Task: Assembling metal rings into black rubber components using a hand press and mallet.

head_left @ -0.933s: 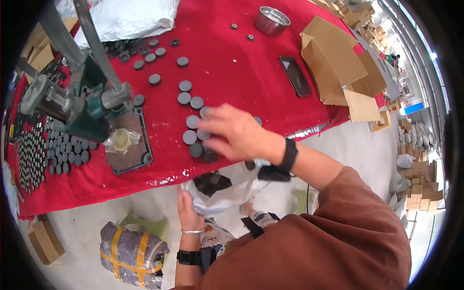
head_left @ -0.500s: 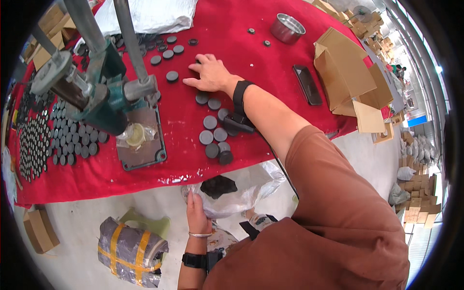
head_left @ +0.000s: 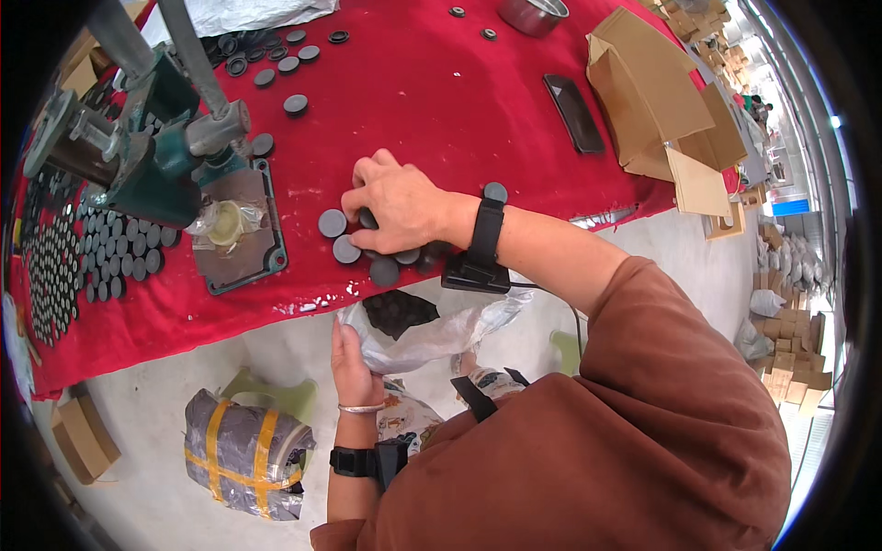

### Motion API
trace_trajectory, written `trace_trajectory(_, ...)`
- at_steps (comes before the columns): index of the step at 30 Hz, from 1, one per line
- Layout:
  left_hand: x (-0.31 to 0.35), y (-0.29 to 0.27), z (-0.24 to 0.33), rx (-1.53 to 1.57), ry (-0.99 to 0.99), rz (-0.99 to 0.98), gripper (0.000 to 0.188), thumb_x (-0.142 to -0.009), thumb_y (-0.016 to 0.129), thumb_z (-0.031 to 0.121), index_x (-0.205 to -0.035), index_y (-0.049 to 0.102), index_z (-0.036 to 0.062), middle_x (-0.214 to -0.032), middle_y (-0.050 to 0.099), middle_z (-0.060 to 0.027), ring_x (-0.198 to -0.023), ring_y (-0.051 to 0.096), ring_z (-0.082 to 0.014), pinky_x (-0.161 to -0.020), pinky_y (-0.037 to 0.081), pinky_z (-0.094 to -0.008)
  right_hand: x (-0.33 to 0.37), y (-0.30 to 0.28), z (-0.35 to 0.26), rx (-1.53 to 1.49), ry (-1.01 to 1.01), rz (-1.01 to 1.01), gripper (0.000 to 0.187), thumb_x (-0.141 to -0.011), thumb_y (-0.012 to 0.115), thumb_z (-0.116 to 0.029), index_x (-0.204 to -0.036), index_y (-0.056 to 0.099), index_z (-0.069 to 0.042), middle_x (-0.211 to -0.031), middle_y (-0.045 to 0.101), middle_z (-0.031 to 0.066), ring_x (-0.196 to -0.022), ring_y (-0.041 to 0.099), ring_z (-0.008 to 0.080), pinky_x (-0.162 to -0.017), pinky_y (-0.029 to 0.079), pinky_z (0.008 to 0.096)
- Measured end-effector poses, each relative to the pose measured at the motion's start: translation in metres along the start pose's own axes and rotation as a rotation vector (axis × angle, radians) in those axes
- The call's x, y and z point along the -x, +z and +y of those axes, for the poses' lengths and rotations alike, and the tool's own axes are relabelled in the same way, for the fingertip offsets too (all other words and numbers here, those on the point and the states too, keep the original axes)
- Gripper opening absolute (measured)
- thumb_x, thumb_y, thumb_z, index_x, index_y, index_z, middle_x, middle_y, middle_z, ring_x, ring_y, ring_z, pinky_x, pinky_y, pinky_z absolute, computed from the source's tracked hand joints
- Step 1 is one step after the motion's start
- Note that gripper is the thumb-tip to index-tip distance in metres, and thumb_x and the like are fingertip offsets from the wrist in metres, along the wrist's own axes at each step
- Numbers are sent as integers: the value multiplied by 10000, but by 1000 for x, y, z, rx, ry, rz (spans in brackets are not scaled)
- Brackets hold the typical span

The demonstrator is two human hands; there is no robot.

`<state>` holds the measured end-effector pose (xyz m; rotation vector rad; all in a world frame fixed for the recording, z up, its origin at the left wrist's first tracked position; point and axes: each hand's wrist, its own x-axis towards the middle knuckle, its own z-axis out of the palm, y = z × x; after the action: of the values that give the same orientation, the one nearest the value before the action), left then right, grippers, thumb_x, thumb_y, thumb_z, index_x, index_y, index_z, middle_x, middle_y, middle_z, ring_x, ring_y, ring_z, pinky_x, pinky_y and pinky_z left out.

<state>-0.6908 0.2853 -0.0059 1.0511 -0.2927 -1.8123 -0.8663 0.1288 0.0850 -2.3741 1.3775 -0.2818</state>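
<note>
My right hand [head_left: 400,209] is over the near edge of the red-covered table, fingers curled round a dark grey round cap [head_left: 367,219] that shows between thumb and fingers. More grey caps [head_left: 333,222] lie against and under it; the palm hides some. Below the table edge, my left hand [head_left: 353,364] grips the rim of a white plastic bag [head_left: 441,342]. The bag's mouth gapes, with dark pieces [head_left: 401,314] inside. A single cap [head_left: 494,192] lies beside my right wrist.
A green hand press [head_left: 152,170] stands at left, beside many rows of caps [head_left: 129,248]. Loose caps [head_left: 295,105] lie beyond. At right are a phone [head_left: 574,114], an open carton [head_left: 643,101] and a metal bowl [head_left: 535,15]. A taped grey bundle [head_left: 246,455] rests on the floor.
My right hand has come back from the table's middle to the caps near the edge, its spread fingers now curled. My left hand stays at the bag. The view has shifted slightly.
</note>
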Motion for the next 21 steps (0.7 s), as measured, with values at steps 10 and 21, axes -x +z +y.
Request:
trace_trajectory(10, 0, 3, 0, 60, 28, -12, 400, -973, 364, 297, -1282, 376, 44, -1233, 484, -115, -1126, 495, -242, -945, 426, -393, 69, -4, -49, -132, -152, -93, 202, -633, 683, -213, -748, 592, -74, -844, 523, 116, -815, 513, 286, -661, 453, 406)
trace_trajectory(21, -1, -2, -3, 34, 32, 24, 412, -965, 405, 271, -1310, 364, 48, -1193, 508, -92, -1066, 518, -190, -897, 444, -349, 22, 40, -41, 37, -181, 76, 259, -633, 644, -135, -863, 598, -25, -988, 506, 171, -934, 467, 330, -763, 449, 382)
